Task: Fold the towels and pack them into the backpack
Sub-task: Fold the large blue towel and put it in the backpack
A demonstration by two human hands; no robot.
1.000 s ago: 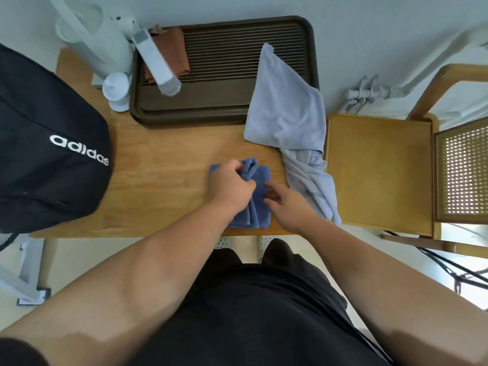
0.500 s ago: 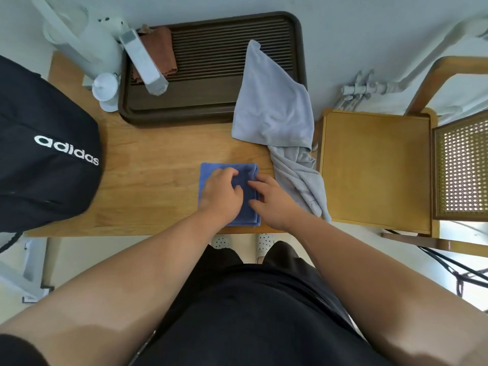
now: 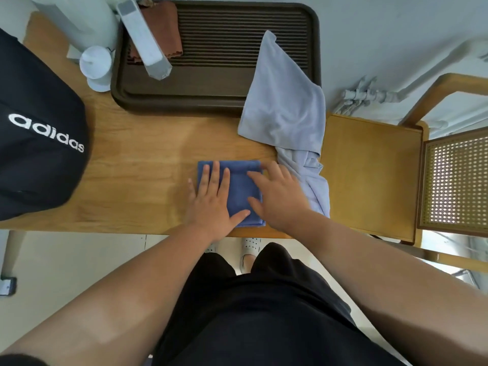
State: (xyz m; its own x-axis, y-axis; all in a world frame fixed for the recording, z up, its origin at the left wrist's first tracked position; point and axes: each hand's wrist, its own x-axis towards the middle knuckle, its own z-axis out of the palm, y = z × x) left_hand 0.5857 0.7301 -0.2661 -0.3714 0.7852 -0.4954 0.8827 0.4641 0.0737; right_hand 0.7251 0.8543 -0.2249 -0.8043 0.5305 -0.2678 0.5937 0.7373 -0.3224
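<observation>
I see left hand (image 3: 211, 199) flat, fingers straight, pressing blue towel (image 3: 241, 191) | right hand (image 3: 277, 194) flat, fingers spread, pressing its right edge

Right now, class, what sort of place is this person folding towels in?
Probably a room in a home, perhaps a tea corner: a slatted brown tea tray sits on a wooden table, with a cane-backed wooden chair beside it.

A dark brown slatted tray (image 3: 216, 85) is sitting at the back of the wooden bench (image 3: 137, 165). A pale grey bar (image 3: 144, 40) is leaning over the tray's left end, and a small white cup (image 3: 95, 65) is standing just beside that end. A wooden chair (image 3: 369, 175) with a cane back is standing at the bench's right end.
</observation>
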